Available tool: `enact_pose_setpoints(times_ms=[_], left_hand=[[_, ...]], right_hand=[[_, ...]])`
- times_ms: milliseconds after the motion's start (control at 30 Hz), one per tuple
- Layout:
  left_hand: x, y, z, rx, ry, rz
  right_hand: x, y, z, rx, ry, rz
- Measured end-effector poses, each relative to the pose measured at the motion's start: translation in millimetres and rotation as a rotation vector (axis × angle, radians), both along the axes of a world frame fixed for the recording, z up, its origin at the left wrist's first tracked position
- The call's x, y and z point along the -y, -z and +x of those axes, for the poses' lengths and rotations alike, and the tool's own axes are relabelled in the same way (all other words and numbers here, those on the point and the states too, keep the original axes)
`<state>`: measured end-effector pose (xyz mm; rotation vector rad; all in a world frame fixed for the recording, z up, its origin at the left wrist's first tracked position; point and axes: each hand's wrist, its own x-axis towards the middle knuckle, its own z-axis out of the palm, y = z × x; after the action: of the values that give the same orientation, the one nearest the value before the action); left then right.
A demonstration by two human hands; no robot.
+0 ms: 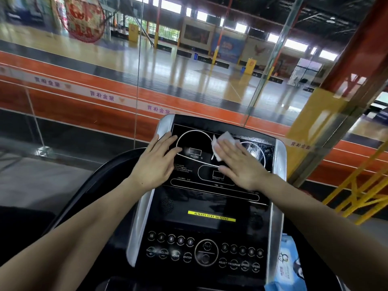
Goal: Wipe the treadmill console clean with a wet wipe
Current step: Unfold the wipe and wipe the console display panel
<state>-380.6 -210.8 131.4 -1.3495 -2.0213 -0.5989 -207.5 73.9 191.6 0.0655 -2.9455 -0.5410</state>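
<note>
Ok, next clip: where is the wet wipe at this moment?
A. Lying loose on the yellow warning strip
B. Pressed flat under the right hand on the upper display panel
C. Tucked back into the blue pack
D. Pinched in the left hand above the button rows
B: the wet wipe lies under the right hand's straight fingers on the console's upper display panel, while the left hand rests flat beside it.

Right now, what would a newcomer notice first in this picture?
First, the right hand pressing a white wet wipe flat on the black treadmill console, with wet streaks at its upper right. The left hand rests flat on the console's left side. A blue wipes pack sits at lower right.
</note>
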Motion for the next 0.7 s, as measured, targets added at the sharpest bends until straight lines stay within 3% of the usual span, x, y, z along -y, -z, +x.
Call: enact_pose_setpoints(times_ms=[100,267,367,533,700], left_hand=[[-1,5,-1,0.013,0.014,0.051],[0,6,0,0.038,-0.041,0.074],[0,7,1,0.048,-0.075,0.083],[2,7,3,0.052,-0.091,0.067],[10,8,0,0.118,-0.106,0.094]], right_hand=[[11,9,-7,-0.046,0.06,-0.037],[47,63,44,0.092,-0.12,0.015],[40,54,40,0.131,-0.135,0.031],[26,9,-15,-0.035,0.039,-0.078],[54,47,14,0.018,-0.074,-0.021]])
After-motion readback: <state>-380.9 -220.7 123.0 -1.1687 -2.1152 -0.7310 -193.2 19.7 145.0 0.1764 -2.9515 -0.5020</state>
